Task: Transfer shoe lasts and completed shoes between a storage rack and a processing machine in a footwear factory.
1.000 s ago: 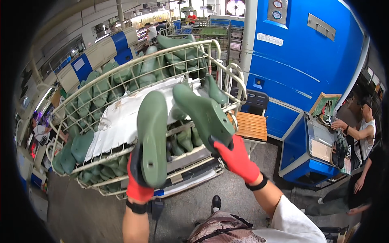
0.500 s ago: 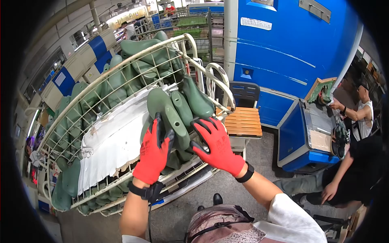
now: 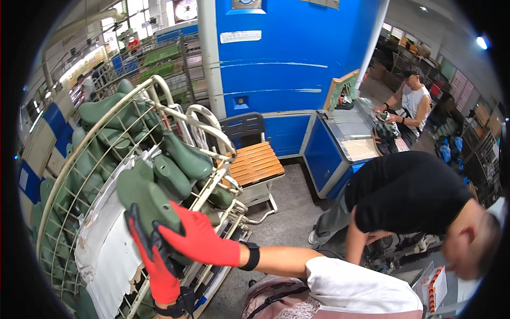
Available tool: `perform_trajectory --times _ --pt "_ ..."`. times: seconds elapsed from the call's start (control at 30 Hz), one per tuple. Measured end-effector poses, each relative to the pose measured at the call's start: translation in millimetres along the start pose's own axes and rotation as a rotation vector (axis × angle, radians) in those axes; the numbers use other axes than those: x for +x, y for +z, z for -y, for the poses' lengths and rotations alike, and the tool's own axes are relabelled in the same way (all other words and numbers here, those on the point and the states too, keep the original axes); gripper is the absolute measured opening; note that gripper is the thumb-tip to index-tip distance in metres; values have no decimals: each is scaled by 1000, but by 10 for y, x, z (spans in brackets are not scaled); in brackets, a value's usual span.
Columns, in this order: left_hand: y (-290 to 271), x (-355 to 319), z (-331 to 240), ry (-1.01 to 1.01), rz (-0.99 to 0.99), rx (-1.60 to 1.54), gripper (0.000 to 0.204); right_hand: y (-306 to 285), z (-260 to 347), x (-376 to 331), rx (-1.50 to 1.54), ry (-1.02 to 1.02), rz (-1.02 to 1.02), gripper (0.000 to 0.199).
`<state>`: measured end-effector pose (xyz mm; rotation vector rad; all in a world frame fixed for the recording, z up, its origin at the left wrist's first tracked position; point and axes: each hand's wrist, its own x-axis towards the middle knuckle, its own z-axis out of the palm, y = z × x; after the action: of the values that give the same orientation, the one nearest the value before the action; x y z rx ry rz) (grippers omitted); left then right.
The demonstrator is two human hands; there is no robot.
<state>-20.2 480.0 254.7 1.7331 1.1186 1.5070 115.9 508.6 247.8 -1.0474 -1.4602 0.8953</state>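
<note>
A green shoe last (image 3: 141,186) leans over the front of a cream wire rack (image 3: 101,119), its sole side facing up. My right hand (image 3: 204,236), in a red glove with dark fingertips, wraps round the near end of that last. Beside it, my left hand (image 3: 156,263), gloved the same way, presses its fingers and thumb against the last's lower left side. The undersides of both hands' grip are partly hidden. Just right of the held last lie another last (image 3: 172,178) with a small hole and a darker last (image 3: 186,157).
Several more lasts fill the rack behind white, torn sheeting (image 3: 109,250). A slatted wooden stool (image 3: 255,162) stands right of the rack, before a blue cabinet (image 3: 276,64). One person in black (image 3: 414,196) bends close on my right; another stands at a bench (image 3: 364,146).
My view has turned to the right, so the rack sits farther left. My right hand has come in beside the left, onto the same last. The person in black now shows bending over.
</note>
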Motion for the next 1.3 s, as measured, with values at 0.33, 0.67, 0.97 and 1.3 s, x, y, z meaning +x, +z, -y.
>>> perform_trajectory --times 0.33,0.67,0.97,1.3 --pt "-768 59 476 -214 -57 39 65 467 -357 71 -421 -374 266 61" --pt "-826 -93 762 -189 -117 234 54 596 -616 51 -372 -570 166 44" --pt "-906 -258 549 -70 -5 944 59 571 -649 26 -331 -639 84 43" --pt "-861 -196 289 -448 120 1021 73 544 -573 48 -344 -481 286 45"
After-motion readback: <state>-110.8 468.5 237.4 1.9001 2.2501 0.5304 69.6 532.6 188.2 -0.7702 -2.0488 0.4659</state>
